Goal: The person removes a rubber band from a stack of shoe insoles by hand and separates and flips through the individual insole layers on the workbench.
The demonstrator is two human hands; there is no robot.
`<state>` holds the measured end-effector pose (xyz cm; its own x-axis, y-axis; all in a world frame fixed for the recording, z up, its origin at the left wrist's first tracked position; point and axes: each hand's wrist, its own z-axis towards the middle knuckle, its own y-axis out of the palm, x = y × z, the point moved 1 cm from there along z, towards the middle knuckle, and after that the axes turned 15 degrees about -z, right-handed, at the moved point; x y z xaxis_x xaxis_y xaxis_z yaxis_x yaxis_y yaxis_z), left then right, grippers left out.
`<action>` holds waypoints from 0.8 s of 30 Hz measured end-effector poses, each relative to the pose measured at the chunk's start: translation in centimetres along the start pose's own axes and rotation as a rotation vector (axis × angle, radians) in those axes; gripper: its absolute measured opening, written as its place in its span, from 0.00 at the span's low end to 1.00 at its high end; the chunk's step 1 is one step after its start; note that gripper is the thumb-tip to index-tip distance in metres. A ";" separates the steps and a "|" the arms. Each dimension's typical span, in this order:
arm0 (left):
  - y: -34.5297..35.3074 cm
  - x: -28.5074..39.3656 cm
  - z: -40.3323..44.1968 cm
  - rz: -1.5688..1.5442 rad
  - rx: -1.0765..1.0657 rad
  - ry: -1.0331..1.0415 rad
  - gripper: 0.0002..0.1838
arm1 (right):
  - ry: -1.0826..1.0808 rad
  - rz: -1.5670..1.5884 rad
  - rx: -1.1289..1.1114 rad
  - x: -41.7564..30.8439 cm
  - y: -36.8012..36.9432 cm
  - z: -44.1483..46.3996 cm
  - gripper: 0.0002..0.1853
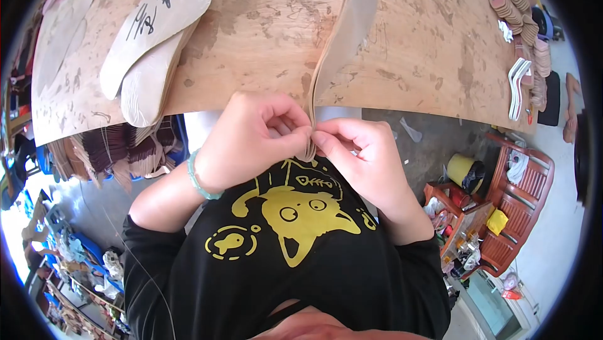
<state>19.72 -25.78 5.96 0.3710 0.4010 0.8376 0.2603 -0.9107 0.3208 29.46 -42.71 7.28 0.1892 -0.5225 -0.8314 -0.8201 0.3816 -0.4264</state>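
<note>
The insole stack (344, 42) stretches forward from between the pinching hands (248, 142).

Looks like a footwear workshop: a stained wooden counter (251, 45) beyond the left hand (245, 142) and right hand (367, 164), a thin insole stack (348, 32) pinched between both — plus marked insole shapes (160, 7) ahead to the left, piled pieces (505, 1) far to the right, brown bundles (119, 148) low to the left.
</note>
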 end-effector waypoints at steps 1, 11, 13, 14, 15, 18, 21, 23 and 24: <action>0.2 0.0 -0.1 0.047 -0.002 0.036 0.03 | 0.008 -0.011 -0.013 0.2 -0.1 -0.1 0.08; 0.7 -0.3 -0.3 0.130 -0.003 0.118 0.02 | 0.146 0.203 -0.092 0.8 -0.3 -0.1 0.08; 0.7 -0.3 -0.3 0.136 0.001 0.128 0.02 | 0.105 0.122 -0.068 0.7 -0.3 -0.2 0.08; 0.8 -0.3 -0.4 0.146 0.005 0.135 0.02 | 0.085 0.081 -0.057 0.6 -0.2 -0.2 0.07; 0.8 -0.3 -0.4 0.157 0.010 0.143 0.02 | 0.081 0.009 -0.047 0.4 -0.3 -0.3 0.07; 1.0 -0.6 -0.4 0.227 0.017 0.209 0.02 | 0.057 -0.158 -0.015 -0.3 -0.3 -0.4 0.06; 1.0 -0.7 -0.4 0.207 0.022 0.213 0.02 | 0.018 -0.212 0.016 -0.5 -0.2 -0.2 0.06; 0.9 -0.8 -0.4 0.203 0.022 0.215 0.03 | 0.003 -0.221 0.021 -0.5 -0.2 0.0 0.06; 0.8 -0.8 -0.4 0.201 0.024 0.216 0.03 | 0.003 -0.192 0.009 -0.3 -0.2 0.1 0.06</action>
<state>19.24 -26.90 5.75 0.2198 0.1800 0.9588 0.2223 -0.9662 0.1304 29.59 -42.56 7.56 0.3403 -0.5885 -0.7334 -0.7643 0.2812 -0.5803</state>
